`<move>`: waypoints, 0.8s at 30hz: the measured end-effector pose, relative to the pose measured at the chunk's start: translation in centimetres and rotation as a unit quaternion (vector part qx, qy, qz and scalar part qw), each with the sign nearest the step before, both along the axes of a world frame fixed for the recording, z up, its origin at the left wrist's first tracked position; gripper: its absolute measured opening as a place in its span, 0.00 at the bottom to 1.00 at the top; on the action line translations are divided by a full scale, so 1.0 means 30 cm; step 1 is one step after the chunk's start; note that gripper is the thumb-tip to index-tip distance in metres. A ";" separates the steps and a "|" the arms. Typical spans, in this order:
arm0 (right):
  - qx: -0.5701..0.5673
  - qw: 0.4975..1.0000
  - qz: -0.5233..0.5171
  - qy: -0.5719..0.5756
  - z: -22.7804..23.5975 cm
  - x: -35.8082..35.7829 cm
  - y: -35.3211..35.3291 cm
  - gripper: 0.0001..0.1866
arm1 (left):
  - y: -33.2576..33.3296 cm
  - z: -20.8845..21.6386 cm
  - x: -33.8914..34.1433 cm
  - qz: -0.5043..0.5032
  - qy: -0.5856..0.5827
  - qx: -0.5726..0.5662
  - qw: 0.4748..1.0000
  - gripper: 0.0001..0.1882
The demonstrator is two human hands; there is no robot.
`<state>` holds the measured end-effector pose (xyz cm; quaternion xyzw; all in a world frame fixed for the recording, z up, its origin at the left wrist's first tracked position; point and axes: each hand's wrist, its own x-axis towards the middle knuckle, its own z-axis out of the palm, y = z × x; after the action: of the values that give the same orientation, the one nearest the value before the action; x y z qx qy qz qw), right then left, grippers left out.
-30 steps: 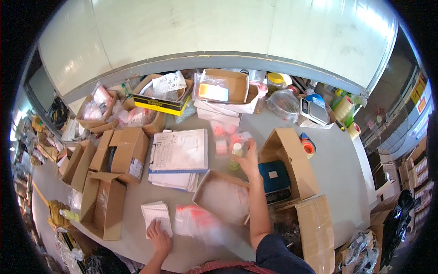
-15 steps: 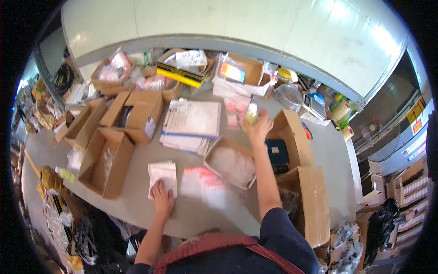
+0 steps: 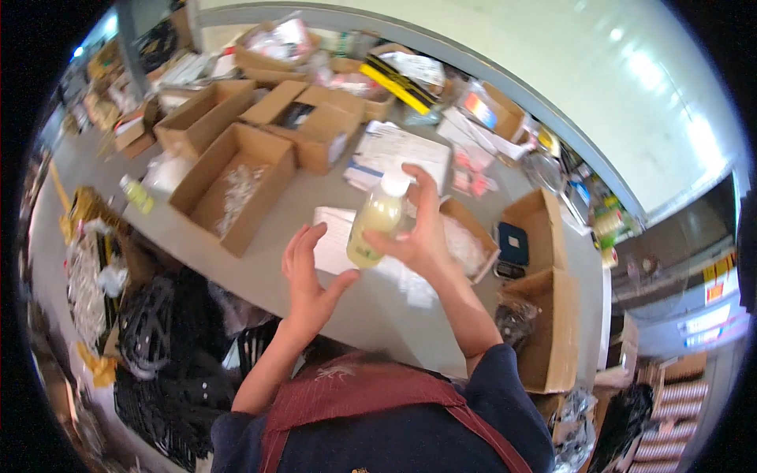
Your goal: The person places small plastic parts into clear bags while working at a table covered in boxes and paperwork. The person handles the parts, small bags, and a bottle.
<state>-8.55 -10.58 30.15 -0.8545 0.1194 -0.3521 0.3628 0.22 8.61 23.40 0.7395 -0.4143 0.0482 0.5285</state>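
Observation:
My right hand (image 3: 422, 229) holds a small clear bottle (image 3: 375, 222) of pale yellow liquid with a white cap, lifted above the grey table (image 3: 292, 260). Its fingers wrap the bottle from the right side. My left hand (image 3: 309, 277) hovers just left of and below the bottle with its fingers spread, holding nothing. Under both hands lies a white paper sheet (image 3: 335, 236) flat on the table.
Several open cardboard boxes stand around: one with white bits (image 3: 236, 189) at the left, one (image 3: 315, 126) behind it, one with a clear bag (image 3: 467, 236) at the right. A stack of papers (image 3: 398, 150) lies beyond. Black cables (image 3: 150, 331) hang below the table edge.
My right hand picked the bottle up from the far side of the table and brought it close. My left hand lifted off the white paper sheet toward the bottle. The view swung left.

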 end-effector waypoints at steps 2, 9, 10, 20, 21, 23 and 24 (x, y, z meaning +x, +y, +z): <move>0.024 0.997 0.056 0.042 -0.040 0.055 0.119 0.52 | 0.085 0.057 0.033 0.038 -0.039 0.028 0.998 0.44; -0.094 0.972 0.202 0.074 -0.086 0.166 0.418 0.50 | 0.337 -0.007 0.073 0.156 -0.126 0.097 0.975 0.34; -0.048 0.968 0.236 0.068 -0.085 0.163 0.432 0.47 | 0.406 -0.028 0.080 0.185 -0.122 0.079 0.972 0.34; -0.157 0.931 0.322 -0.075 0.083 0.169 0.550 0.14 | 0.633 0.036 -0.130 0.331 -0.161 0.116 0.923 0.30; -0.220 0.912 0.327 -0.110 0.097 0.167 0.588 0.17 | 0.637 0.044 -0.165 0.334 -0.168 0.118 0.920 0.30; -0.309 0.879 0.322 -0.169 0.106 0.148 0.638 0.23 | 0.615 0.060 -0.224 0.366 -0.198 0.139 0.899 0.31; -0.336 0.868 0.313 -0.191 0.095 0.141 0.656 0.26 | 0.614 0.055 -0.256 0.361 -0.189 0.156 0.900 0.32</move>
<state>-4.31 9.11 32.98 -0.8335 -0.3516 -0.3949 0.1606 -7.46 27.03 25.05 0.8881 -0.2135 0.3094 0.2645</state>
